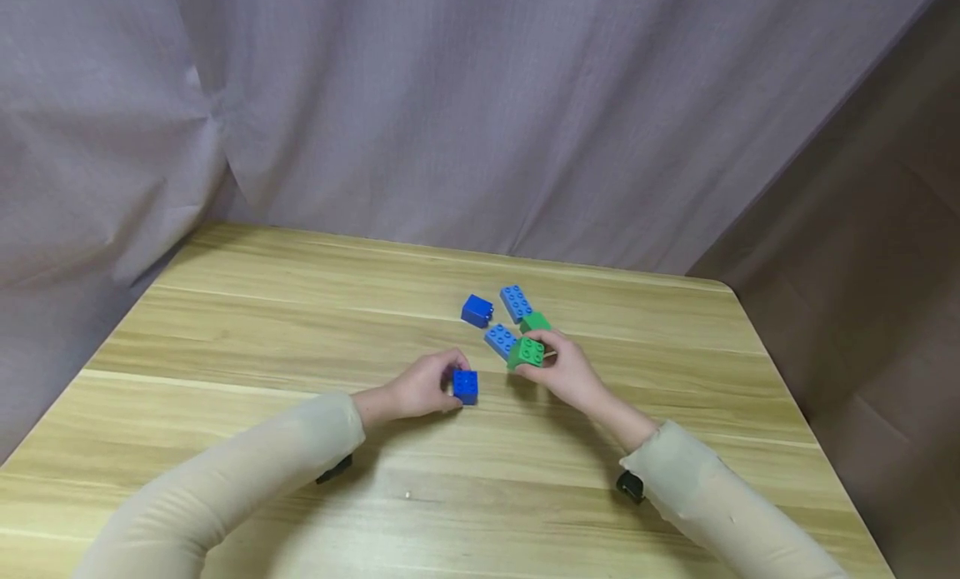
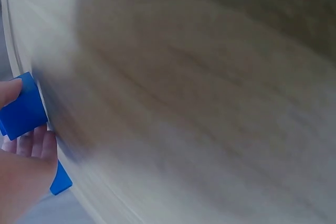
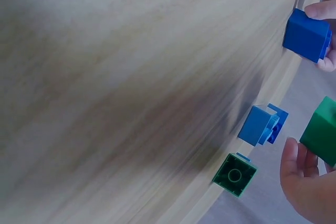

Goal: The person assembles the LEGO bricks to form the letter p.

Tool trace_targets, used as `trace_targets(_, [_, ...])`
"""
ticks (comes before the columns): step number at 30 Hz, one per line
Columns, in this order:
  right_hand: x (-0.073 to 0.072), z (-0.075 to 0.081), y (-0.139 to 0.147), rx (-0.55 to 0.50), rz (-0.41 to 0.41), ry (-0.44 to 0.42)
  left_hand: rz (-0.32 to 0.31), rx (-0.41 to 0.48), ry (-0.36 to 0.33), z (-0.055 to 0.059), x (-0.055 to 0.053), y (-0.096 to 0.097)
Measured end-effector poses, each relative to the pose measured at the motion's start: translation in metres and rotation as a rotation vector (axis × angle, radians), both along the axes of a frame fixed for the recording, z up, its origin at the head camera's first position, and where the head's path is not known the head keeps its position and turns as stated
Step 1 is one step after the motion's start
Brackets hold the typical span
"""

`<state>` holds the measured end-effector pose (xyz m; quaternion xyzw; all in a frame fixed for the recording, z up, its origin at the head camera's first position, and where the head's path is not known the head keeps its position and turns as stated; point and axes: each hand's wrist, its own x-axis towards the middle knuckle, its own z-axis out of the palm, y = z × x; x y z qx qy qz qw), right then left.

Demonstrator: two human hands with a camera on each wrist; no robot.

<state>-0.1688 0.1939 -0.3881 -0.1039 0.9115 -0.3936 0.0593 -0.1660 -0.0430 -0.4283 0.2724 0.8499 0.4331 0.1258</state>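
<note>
Thumb and fingers of my left hand pinch a dark blue toy building brick, studs up, at the tabletop. The same blue brick shows at the edge of the left wrist view. To the right, my right hand grips a green building brick by its sides, studs facing up. This green brick hangs off the tabletop in the right wrist view. It partly covers a light blue brick behind it. Just beyond the right fingers lies a second green brick, its hollow underside visible in the right wrist view.
Farther back, another light blue brick lies studs up, close to the second green brick. A dark blue brick rests on its side left of it. The wooden table ends at a grey curtain behind.
</note>
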Motion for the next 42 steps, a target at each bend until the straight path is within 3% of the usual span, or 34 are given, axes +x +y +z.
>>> trace_targets(11, [-0.003,0.007,-0.005,0.001,0.017,0.015,0.065,0.043,-0.018,-0.008,0.000,-0.001])
trace_targets(20, [-0.005,0.013,-0.023,-0.050,0.088,0.031,0.048,0.079,0.022,-0.008,-0.001,0.001])
trace_targets(25, [-0.005,0.010,-0.032,-0.060,0.152,0.073,0.046,0.088,0.013,-0.005,-0.001,0.003])
trace_targets(36, [-0.001,0.000,-0.044,-0.024,0.249,0.074,0.063,0.065,0.011,-0.009,-0.003,0.005])
trace_targets(42, [-0.002,-0.006,-0.047,-0.010,0.271,0.092,0.073,0.048,0.006,-0.009,-0.004,0.004])
